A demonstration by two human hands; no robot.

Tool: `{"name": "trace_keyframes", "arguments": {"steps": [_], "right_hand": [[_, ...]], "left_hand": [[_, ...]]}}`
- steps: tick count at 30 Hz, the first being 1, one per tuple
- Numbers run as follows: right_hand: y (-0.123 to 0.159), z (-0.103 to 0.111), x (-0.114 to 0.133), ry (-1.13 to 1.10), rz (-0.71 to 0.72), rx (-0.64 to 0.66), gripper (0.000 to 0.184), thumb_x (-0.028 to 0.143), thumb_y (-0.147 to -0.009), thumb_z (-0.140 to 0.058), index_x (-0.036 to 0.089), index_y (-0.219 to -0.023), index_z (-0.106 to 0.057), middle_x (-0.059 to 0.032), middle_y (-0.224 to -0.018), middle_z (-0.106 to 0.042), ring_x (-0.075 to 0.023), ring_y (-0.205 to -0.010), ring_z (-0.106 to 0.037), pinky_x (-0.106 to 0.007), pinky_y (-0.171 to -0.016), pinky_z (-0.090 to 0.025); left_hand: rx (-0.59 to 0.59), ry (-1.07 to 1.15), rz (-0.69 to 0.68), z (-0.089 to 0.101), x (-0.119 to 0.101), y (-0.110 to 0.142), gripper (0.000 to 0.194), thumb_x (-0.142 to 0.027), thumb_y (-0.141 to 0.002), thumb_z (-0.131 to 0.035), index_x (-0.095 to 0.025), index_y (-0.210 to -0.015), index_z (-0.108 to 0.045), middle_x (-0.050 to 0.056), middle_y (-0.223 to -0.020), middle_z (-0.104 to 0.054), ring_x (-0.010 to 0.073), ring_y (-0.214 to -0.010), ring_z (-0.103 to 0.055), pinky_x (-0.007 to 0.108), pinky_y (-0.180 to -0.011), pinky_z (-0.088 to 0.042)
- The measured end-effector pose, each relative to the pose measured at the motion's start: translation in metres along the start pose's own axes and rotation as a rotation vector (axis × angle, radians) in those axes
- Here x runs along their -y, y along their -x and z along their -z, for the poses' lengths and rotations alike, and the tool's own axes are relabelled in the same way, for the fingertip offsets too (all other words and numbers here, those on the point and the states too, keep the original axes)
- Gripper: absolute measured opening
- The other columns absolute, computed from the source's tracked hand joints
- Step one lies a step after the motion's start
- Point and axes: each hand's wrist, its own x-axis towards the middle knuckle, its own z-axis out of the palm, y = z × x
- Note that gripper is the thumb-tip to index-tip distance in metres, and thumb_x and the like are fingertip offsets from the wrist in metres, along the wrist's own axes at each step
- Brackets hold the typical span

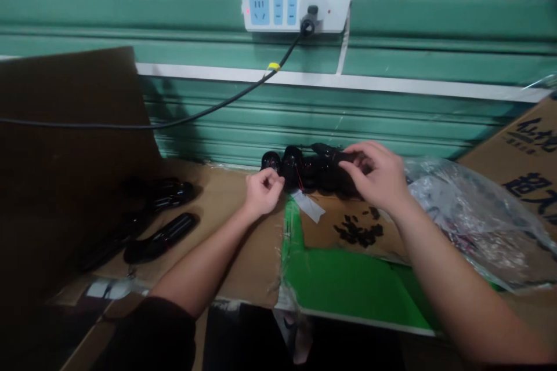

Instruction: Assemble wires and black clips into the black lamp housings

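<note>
Against the green wall stands a row of glossy black plastic parts (292,163), close together, with thin red wires showing on some. My right hand (379,177) is at the right end of this row, thumb and fingers closed around a dark, elongated black part (333,155). Just in front of the row's left end is my left hand (264,191), its fingers curled into a pinch; whatever they hold is too small or hidden to tell. A white strip of paper or tape (310,206) lies below the row, between my hands.
Small black pieces (359,231) lie heaped on cardboard over a green board (357,278). More black handle-shaped parts (161,237) rest at left beside a tall cardboard panel (65,174). A clear plastic bag (483,226) sits at right. A cable (226,103) runs from the wall-mounted power strip (296,10).
</note>
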Motion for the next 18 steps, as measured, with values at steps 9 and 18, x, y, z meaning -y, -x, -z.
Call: {"name": "trace_keyframes", "arguments": {"steps": [9,18], "right_hand": [[0.004,-0.023,-0.036,0.201,0.167,0.105,0.018,0.023,-0.101,-0.065,0.016,-0.116,-0.072,-0.0106,-0.111,-0.071,-0.0273,-0.099,-0.066,-0.044,-0.093,-0.054],[0.019,-0.010,-0.014,0.143,0.225,-0.003,0.025,0.004,-0.091,-0.055,0.018,-0.107,-0.069,-0.0089,-0.109,-0.072,-0.0272,-0.102,-0.066,-0.044,-0.096,-0.053]], "left_hand": [[-0.210,-0.679,0.274,0.049,0.006,-0.042,0.026,-0.036,-0.086,-0.050,-0.017,-0.088,-0.068,0.007,-0.088,-0.073,0.0176,-0.081,-0.063,0.029,-0.078,-0.043],[-0.186,-1.131,0.666,0.076,0.024,-0.051,0.064,-0.045,-0.087,-0.055,-0.008,-0.139,-0.061,0.030,-0.151,-0.044,0.0475,-0.144,-0.037,0.075,-0.111,-0.038]]}}
